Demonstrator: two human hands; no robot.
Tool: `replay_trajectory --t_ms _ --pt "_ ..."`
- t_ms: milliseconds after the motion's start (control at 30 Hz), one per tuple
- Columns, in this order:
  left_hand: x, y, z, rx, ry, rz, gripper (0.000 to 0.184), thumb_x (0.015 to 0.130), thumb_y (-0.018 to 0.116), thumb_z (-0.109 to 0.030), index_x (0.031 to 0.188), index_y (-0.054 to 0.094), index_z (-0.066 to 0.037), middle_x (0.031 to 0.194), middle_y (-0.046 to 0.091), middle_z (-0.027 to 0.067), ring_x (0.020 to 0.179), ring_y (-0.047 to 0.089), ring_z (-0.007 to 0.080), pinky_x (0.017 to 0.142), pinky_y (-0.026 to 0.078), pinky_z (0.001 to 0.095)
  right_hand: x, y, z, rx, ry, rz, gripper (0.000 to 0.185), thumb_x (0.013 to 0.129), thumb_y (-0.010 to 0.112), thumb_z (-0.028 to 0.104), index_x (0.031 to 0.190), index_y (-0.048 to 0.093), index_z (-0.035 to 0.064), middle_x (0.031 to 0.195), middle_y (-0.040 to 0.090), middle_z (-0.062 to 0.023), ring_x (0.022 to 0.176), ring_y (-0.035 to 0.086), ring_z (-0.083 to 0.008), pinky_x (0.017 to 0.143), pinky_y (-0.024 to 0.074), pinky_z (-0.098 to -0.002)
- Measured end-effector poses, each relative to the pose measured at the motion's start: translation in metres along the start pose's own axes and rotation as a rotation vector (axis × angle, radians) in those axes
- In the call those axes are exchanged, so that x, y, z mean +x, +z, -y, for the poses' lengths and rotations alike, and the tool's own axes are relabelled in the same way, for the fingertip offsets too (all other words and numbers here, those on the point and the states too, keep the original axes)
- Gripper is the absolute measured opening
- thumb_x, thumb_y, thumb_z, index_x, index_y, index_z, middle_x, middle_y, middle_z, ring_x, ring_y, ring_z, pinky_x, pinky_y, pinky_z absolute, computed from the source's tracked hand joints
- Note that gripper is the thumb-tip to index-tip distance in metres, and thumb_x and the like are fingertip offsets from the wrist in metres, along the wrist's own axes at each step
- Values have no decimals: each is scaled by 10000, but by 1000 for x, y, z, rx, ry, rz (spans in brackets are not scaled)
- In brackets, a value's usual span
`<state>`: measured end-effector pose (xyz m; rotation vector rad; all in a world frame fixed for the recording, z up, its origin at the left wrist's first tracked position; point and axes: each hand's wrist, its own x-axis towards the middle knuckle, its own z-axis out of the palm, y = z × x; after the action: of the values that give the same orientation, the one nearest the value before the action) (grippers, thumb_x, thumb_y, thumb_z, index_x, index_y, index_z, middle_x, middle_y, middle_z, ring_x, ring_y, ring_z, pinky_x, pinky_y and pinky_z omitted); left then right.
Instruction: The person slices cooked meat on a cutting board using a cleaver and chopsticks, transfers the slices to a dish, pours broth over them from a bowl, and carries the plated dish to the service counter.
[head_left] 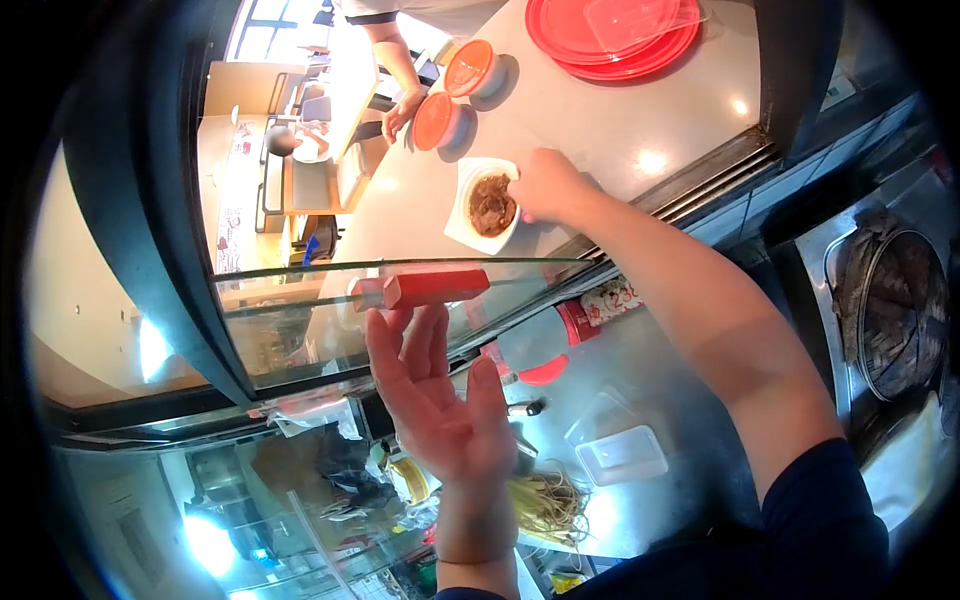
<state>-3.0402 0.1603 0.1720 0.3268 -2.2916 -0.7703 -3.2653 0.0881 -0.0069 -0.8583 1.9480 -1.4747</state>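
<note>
My right hand [548,188] reaches over the counter and grips the right rim of a white square-cornered bowl [457,222] with its fingers closed. Brown food [492,206] lies in the bowl. My left hand [440,395] is raised palm up below the glass panel's edge, its fingers apart and bent, holding nothing. Close to its fingertips, a red block-shaped object [435,288] shows at the glass; whether they touch is unclear. Beyond the bowl stand two round tubs with orange lids, one nearer [434,121] and one farther [470,68].
Red plates [640,66] with a clear lid sit at the counter's back. Another person's hand [403,113] rests by the tubs. A glass panel [300,345] crosses the middle. On the steel worktop [700,470] lies a clear container [622,456]. A round pot [903,315] is at right.
</note>
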Motion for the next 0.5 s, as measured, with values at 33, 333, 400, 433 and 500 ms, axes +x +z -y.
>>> replay_trajectory --t_ms 33,333,400,433,500 --pt "1 1 -1 -3 -12 -9 704 928 533 2 1588 291 25 1496 489 239 1341 555 325 1121 439 430 3 3 4 34 20 63 230 848 599 123 817 750 -48 667 715 -195 606 738 -293 654 604 -403" --pt "13 -4 -13 -112 -176 15 605 976 542 25 1544 342 83 1482 515 212 1356 544 304 1157 424 450 -8 -8 16 -153 -177 -185 290 959 640 233 1060 739 -20 845 757 -161 811 758 -220 744 598 -334" --pt "12 -1 -12 -185 -167 24 611 967 536 41 1545 342 80 1491 510 205 1357 543 293 1156 425 442 -41 -30 19 59 -158 -531 330 960 630 273 1133 698 1 895 729 -171 885 741 -268 793 584 -381" --pt "13 1 -12 -219 -163 19 615 963 534 49 1546 343 78 1496 507 201 1358 543 287 1155 426 438 -64 -44 22 170 -240 -598 325 969 632 224 1199 659 -4 963 727 -171 888 741 -258 786 586 -372" --pt "17 8 -14 -229 -138 42 638 927 544 77 1539 366 71 1449 520 157 1316 567 255 1134 446 404 -119 -68 23 332 -338 -651 320 981 620 109 1279 613 -9 1111 711 -165 910 738 -229 765 589 -346"
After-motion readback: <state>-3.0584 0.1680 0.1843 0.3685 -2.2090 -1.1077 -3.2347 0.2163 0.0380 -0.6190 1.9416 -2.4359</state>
